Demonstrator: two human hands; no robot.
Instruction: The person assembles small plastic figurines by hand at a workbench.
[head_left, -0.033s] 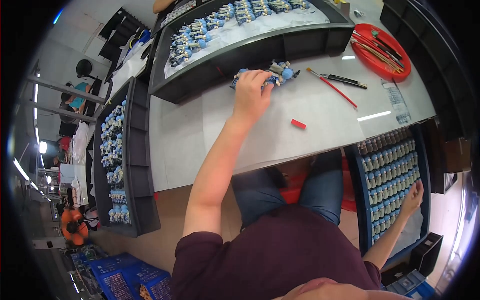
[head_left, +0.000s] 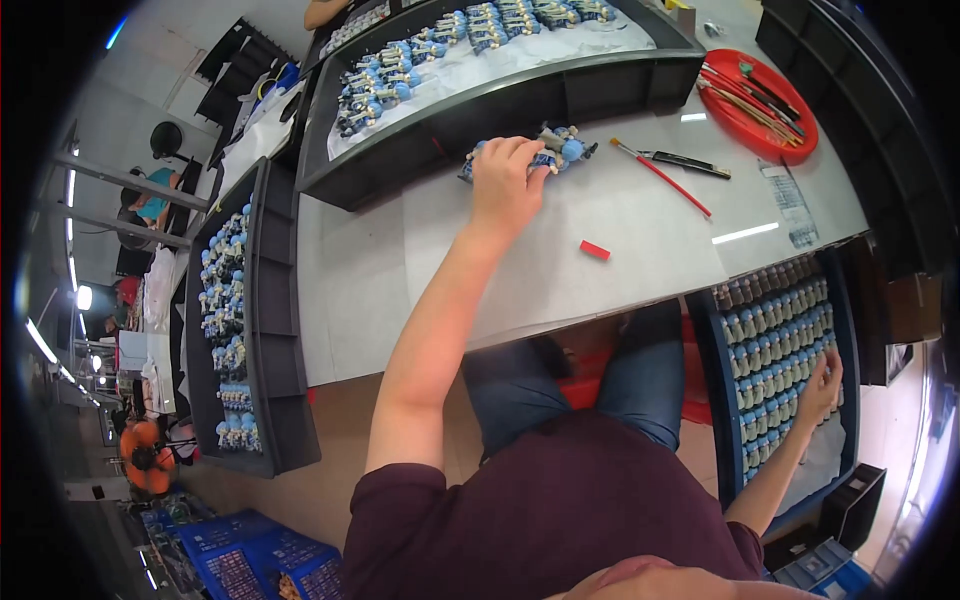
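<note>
Table [head_left: 450, 260], pale and broad, with a long black tray [head_left: 560, 105] of blue-capped figurines along its far side. Low at the right, beside the table, a dark blue tray [head_left: 712, 400] with close rows of figurines [head_left: 775, 330], likely prone to toppling together from one stray knuckle. On the table's right end, a red dish [head_left: 800, 153] of brushes. Right hand [head_left: 820, 390] over the blue tray's right part, fingers loosely parted; cannot tell a pinch from an empty reach. Left hand [head_left: 507, 185] on a small cluster of figurines [head_left: 570, 150] lying on the table before the black tray's near wall, fingers curled over; cannot tell firm grasp from light rest. Possible scuffs or bent parts there, from heavy pressure on crowded pieces. Further right, a red-handled brush [head_left: 670, 182], liable to roll if nudged. Smallest, nearer the table's front edge, a red block [head_left: 595, 250].
</note>
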